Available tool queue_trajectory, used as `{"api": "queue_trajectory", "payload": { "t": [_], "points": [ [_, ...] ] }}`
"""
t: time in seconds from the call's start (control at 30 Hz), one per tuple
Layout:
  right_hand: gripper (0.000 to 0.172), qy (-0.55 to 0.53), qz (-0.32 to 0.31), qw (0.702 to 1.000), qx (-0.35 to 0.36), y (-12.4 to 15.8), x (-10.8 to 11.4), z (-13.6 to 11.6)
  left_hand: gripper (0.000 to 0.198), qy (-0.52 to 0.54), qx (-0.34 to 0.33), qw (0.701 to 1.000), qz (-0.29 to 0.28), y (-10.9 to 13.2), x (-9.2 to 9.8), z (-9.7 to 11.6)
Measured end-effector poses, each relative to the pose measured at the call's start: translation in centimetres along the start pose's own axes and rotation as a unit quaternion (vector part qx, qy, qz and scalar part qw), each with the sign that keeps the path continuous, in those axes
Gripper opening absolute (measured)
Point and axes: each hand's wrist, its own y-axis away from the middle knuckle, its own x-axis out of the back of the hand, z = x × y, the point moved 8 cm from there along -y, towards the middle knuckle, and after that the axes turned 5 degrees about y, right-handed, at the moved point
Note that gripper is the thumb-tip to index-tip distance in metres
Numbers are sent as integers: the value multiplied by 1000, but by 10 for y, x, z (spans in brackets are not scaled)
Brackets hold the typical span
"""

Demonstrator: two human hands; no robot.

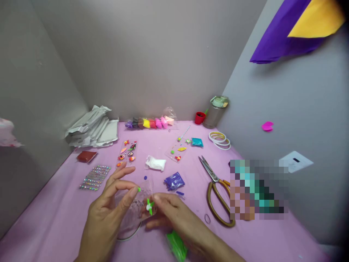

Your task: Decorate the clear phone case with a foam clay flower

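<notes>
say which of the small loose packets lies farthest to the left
The dark red packet, between the white paper stack and the rhinestone sheet. The white packet, purple packet, teal packet and green packet all lie further right.

Grey walls [152, 54] enclose a pink-covered table [272, 240] in a corner.

The head camera looks forward and down, close over the left hand [107, 213] and right hand [176, 214] at the pink table [62, 222].
</notes>
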Motion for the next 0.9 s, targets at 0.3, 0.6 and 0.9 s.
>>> {"api": "queue_trajectory", "payload": {
  "t": [0.3,0.6,0.9],
  "points": [
    [33,271,91,951,120,3,20,-21,17,-17,0,998,-55,-2,-10,-2],
    [22,423,129,797,411,48,-1,-76,20,17,41,988,-148,5,-32,-10],
    [2,293,136,904,279,34,14,-68,21,36,76,985,-151,5,-35,-15]
  ]
}}
